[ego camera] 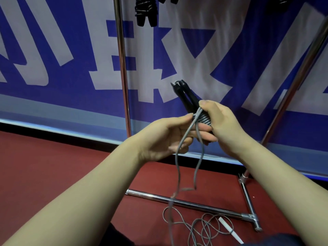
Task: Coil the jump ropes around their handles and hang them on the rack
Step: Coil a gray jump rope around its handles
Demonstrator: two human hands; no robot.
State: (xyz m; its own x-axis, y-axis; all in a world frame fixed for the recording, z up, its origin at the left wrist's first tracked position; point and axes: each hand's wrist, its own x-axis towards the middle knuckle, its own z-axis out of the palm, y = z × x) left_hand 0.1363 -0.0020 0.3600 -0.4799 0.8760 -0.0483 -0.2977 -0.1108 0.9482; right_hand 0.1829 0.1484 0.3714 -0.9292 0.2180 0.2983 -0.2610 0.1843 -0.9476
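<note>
Two bare arms reach out in front of the person. The right hand (224, 125) has its fingers curled tight around two black handles (186, 96), which are held side by side and point up and away. The thumb lies on top. A few turns of grey rope (177, 166) are already wound around the handles, just by that thumb. The left hand (165, 136) is right beside it, almost touching. Its thumb and bent fingers pinch the grey rope close to the wound part. From there two strands of rope hang down between the arms. They are wavy and a bit blurry. The rest of the rope lies in loose loops on the red floor (53, 166), near the person's dark clothes. A white stick-shaped thing (229, 228) lies next to the loops; I cannot tell what it is. Just past the loops is the shiny metal bottom bar of the rack (186, 204). Its poles go up on the left and on the right. High up, at the top edge, a black jump rope (145, 13) hangs already wound up. Behind it all is a blue banner (53, 77) with big white letters.
</note>
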